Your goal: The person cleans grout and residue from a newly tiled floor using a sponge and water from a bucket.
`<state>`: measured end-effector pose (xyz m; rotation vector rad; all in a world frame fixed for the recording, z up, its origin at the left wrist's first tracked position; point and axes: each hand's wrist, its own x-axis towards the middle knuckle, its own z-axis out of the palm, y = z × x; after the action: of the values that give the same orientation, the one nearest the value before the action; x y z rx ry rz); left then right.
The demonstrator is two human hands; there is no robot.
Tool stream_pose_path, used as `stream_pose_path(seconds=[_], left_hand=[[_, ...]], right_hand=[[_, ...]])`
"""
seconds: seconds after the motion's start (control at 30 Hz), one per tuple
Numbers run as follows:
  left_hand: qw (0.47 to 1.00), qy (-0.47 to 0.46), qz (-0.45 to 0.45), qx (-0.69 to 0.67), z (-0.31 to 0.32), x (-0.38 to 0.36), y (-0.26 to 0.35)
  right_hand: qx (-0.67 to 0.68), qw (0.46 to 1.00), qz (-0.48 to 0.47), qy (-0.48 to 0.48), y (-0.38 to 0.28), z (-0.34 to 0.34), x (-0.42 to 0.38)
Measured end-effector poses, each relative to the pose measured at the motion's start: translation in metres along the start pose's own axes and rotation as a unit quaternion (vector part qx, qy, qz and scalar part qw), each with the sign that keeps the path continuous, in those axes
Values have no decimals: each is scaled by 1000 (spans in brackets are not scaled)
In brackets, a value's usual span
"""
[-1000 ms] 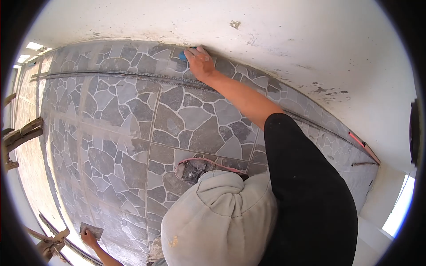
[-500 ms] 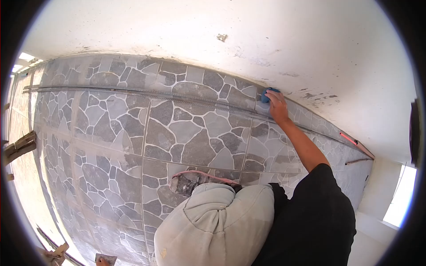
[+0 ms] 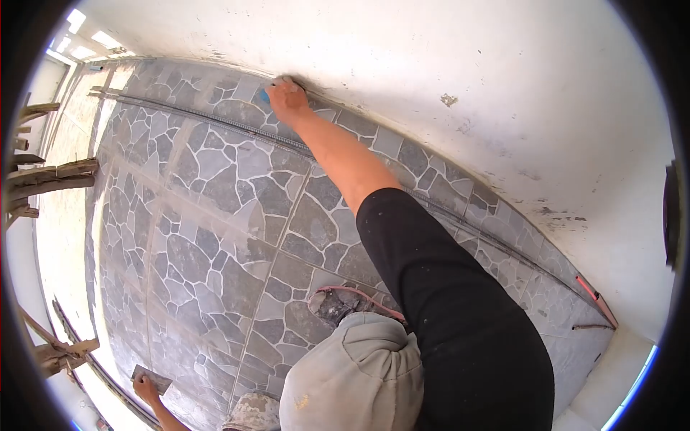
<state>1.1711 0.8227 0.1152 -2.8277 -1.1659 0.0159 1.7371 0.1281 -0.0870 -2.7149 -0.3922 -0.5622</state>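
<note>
My right hand (image 3: 290, 103), at the end of a black sleeve, reaches across to the wall-side edge of the stone-patterned tile floor (image 3: 215, 172). Its fingers are closed round a blue sponge (image 3: 265, 95), mostly hidden under the palm, close against the foot of the wall. At the lower left, my left hand (image 3: 146, 390) grips a flat, grey rectangular trowel (image 3: 156, 379) low over the tiles. A dusty shoe with a pink edge (image 3: 345, 304) stands on the floor beside my light trouser knee (image 3: 359, 373).
Long ribbed steel bars (image 3: 244, 131) lie on the tiles parallel to the white wall (image 3: 431, 57), passing under my right arm. A red tube (image 3: 587, 288) rests in the far right corner. Rough timber pieces (image 3: 54, 176) jut in at the left.
The view has swung left. My right hand has slid the sponge leftward along the foot of the wall, and my left hand with the trowel shows more fully.
</note>
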Motion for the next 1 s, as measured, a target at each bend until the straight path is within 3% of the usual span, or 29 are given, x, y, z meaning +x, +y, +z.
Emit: stream_pose_path(seconds=[0.2, 0.3, 0.37, 0.53, 0.7, 0.83, 1.0], left_hand=[[1000, 4, -3, -23, 11, -2, -15], [1000, 4, -22, -19, 6, -19, -32], [998, 3, -56, -30, 2, -26, -45], [998, -9, -55, -8, 7, -43, -74], [994, 13, -87, 58, -14, -69, -73], [992, -7, -90, 87, -36, -95, -110], [975, -25, -177, 134, -65, -143, -127]], right_hand=[[-113, 991, -67, 38, 19, -23, -47], [-91, 988, -31, -120, 39, -110, -97], [-80, 993, -29, -83, 52, -124, -123], [-48, 997, -37, -39, 36, -69, -75], [-51, 997, -60, -8, -16, 18, 41], [-57, 996, -66, 16, -60, 84, 128], [-34, 998, -38, 33, -98, 135, 196]])
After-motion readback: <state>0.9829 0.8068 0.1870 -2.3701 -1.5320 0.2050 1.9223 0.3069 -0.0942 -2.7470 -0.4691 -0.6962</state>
